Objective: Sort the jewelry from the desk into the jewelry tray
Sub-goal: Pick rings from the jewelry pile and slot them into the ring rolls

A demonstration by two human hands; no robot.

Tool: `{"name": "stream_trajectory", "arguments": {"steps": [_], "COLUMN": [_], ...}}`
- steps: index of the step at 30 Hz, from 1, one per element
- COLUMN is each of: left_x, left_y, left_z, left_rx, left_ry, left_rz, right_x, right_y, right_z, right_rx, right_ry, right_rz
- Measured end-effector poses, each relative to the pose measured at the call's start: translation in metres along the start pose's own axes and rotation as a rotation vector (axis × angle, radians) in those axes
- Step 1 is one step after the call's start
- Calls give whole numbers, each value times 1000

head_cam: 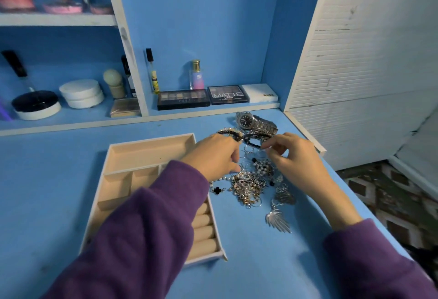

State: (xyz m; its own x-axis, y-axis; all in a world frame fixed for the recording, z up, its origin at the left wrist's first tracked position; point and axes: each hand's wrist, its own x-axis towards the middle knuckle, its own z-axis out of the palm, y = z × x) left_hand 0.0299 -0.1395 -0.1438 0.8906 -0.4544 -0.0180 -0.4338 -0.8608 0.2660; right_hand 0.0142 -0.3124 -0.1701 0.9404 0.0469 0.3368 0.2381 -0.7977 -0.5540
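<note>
A tangled heap of silver and gold jewelry (248, 183) lies on the blue desk, right of the beige jewelry tray (151, 149). My left hand (213, 155) reaches over the tray's right edge, its fingers curled onto the heap's left side. My right hand (288, 153) hovers over the heap's upper right and pinches a small ring or thin chain. A silver watch (257, 122) and dark bead bracelets (233, 134) lie just beyond my hands. Silver wing pendants (279, 218) lie nearest me.
The tray has a long back compartment, small square compartments and ring rolls (203, 232) at its front right. Makeup palettes (183, 99), perfume bottles (197, 74) and jars stand on the back shelf. The desk's right edge (355, 194) drops to a patterned floor.
</note>
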Motion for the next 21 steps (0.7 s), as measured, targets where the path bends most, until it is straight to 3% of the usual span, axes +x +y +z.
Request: {"name": "stream_trajectory", "arguments": {"steps": [9,17,21], "left_x": [4,-20,-50], "left_y": [-3,-12,-22], "left_z": [3,-21,-31], "left_rx": [-33,-251,-247], "left_ry": [-55,191,265], "left_rz": [26,1,10], "right_x": [0,-1,2], "right_y": [-4,-13,-24], "right_z": [5,8,13], "right_rx": [13,30,-164], "right_ry": [25,-7,-106], "right_rz": [-39,-121,-155]}}
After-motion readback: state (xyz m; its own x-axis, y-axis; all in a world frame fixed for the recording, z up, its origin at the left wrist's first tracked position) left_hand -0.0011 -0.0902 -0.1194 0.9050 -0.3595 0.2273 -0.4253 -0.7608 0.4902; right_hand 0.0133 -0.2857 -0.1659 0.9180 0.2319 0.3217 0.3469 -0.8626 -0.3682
